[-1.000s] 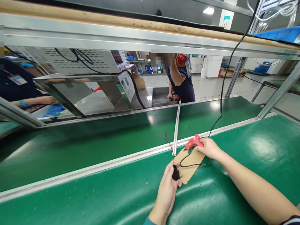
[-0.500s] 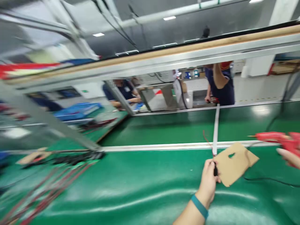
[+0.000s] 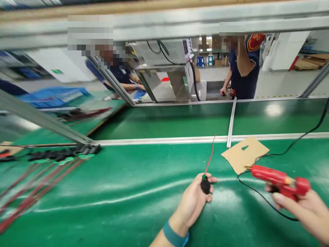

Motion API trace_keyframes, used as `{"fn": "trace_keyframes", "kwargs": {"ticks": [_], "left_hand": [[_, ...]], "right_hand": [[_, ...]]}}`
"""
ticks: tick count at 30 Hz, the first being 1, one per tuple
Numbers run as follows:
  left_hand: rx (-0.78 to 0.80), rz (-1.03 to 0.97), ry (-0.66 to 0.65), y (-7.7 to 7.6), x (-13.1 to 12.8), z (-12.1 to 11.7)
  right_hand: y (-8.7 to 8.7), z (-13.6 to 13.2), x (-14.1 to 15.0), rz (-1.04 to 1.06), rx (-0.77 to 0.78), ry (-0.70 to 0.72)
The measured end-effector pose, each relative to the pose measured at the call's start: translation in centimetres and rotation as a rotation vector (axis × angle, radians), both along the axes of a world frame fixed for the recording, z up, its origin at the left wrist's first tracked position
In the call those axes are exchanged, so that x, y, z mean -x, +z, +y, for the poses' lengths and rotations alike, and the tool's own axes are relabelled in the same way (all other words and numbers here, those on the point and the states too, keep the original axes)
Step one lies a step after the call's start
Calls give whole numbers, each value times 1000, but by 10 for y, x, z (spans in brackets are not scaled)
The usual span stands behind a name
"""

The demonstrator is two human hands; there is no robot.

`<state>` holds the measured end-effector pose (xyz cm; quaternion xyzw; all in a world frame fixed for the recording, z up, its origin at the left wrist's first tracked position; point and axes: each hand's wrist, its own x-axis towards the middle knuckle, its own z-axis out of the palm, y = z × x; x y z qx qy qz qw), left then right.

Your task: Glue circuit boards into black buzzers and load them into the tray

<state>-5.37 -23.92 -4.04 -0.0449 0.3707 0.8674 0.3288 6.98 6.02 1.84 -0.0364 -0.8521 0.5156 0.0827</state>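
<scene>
My left hand (image 3: 194, 197), with a teal band at the wrist, has its fingers closed around a small round black part (image 3: 205, 185). A thin red wire (image 3: 210, 156) rises from that part, and a bit of green shows at its top. In my right hand (image 3: 295, 206) is a red glue gun (image 3: 272, 175), its nozzle pointing left. Just beyond the nozzle lies a tan cardboard piece (image 3: 245, 157) with a dark spot or hole in it. The glue gun's black cord (image 3: 267, 200) loops over the green mat.
Several black parts with red wires (image 3: 61, 154) lie in a row on the left of the green mat (image 3: 115, 219). A metal strip (image 3: 231, 123) crosses the sunken green belt ahead. Metal frame bars stand around it. Two people work beyond.
The view has tilted down and turned. My left hand has moved away from the cardboard, holding the black part. The glue gun has come further into view, near the cardboard.
</scene>
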Motion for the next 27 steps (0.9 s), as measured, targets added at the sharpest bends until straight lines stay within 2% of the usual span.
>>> {"fn": "trace_keyframes", "kwargs": {"ticks": [4,7,11,17,27], "left_hand": [[36,-43,-33,6,-27,-26],[94,46,-38,11,-43,-33],[199,172,-21,12,-56,-41],[314,245,-88,8,-67,-55],[171,78,-103,7,-71,-50]], "right_hand": [[7,-57,8,-62,-17,283],[12,-82,19,-34,-46,406],[17,-90,20,-33,-103,511],[25,-100,16,-144,-197,604],[30,-105,16,-188,-285,615]]}}
